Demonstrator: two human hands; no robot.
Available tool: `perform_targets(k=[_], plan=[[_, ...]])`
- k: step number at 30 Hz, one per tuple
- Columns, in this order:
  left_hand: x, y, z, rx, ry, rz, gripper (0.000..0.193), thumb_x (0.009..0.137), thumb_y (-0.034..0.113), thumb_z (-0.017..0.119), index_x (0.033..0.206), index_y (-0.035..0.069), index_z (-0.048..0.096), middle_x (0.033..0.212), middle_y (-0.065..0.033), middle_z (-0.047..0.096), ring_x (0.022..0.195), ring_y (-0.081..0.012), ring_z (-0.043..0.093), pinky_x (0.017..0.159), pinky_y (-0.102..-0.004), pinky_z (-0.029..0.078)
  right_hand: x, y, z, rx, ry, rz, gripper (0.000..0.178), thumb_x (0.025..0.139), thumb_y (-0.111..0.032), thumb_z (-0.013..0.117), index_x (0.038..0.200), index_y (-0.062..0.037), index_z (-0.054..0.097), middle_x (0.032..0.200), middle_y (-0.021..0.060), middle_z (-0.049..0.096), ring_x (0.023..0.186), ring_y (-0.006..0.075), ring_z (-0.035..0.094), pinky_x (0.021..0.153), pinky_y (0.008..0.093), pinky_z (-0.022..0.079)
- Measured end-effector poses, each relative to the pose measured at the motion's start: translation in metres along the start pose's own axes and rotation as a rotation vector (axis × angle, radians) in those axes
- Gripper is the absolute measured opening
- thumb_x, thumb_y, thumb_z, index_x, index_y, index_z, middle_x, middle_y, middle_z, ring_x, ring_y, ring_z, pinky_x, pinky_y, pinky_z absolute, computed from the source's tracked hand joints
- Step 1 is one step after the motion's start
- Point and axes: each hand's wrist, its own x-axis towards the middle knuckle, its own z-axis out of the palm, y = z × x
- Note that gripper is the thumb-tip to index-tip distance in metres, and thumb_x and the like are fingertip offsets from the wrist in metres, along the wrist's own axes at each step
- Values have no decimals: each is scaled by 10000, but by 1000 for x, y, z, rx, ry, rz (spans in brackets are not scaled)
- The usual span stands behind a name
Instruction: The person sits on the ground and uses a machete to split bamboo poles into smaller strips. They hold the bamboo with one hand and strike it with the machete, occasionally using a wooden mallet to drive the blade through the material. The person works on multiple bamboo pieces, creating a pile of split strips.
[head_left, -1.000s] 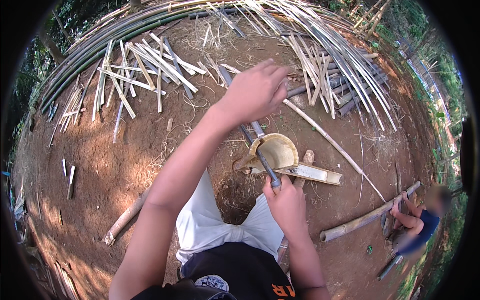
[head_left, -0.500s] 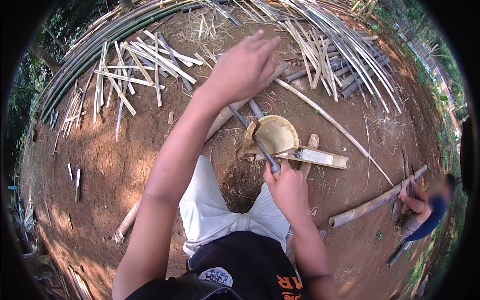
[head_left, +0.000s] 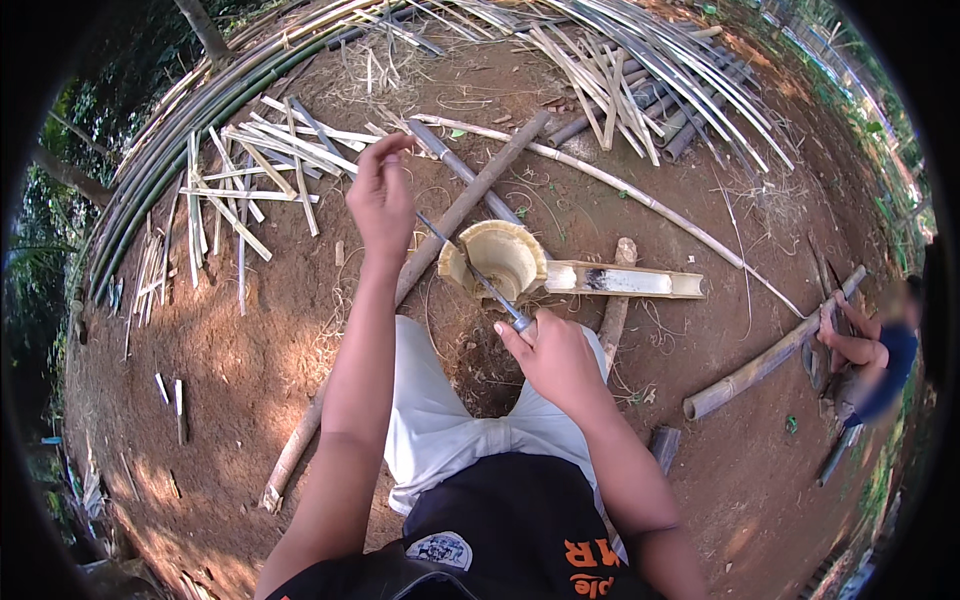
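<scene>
The right hand (head_left: pixel 556 356) is pressed around a long steel-bladed knife (head_left: pixel 478 274) lying across the pale cut bamboo section (head_left: pixel 500 255). The left hand (head_left: pixel 380 195), fingers loosely curled and holding nothing, hovers beside the blade tip.

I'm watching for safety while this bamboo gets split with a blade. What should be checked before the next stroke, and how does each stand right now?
1. Right hand grips the knife handle: ok.
2. Blade seated across the bamboo section end: ok, it lies over the rim.
3. Left hand clear of the blade edge: cannot tell, it is close above the tip.
4. Section steady: cannot tell.
5. Legs away from the cut: not ok, knees sit close below.
6. Other person at a distance: ok, far right.
</scene>
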Motion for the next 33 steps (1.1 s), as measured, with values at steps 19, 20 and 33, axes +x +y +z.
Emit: perform_targets(k=[19, 20, 33], plan=[[-88, 108, -30, 590, -307, 53, 228, 1000, 230, 647, 893, 56, 545, 737, -136, 608, 572, -347, 617, 486, -456, 467, 11, 11, 4, 348, -418, 162, 369, 973, -266, 679, 739, -32, 515, 552, 46, 530, 468, 151, 509, 477, 354, 418], [-89, 109, -30, 574, -320, 26, 226, 1007, 228, 634, 889, 59, 542, 740, -138, 604, 567, -357, 613, 499, -464, 475, 9, 5, 0, 412, -439, 197, 327, 973, -228, 674, 761, -39, 513, 563, 34, 525, 463, 137, 497, 462, 336, 409], [-76, 116, -26, 263, -379, -281, 247, 1027, 266, 614, 1031, 22, 581, 841, -156, 674, 670, -340, 665, 607, -422, 522, -1, 1, 71, 1275, -312, 389, 146, 935, 8, 580, 885, -77, 472, 653, -2, 471, 489, 98, 485, 430, 299, 404]])
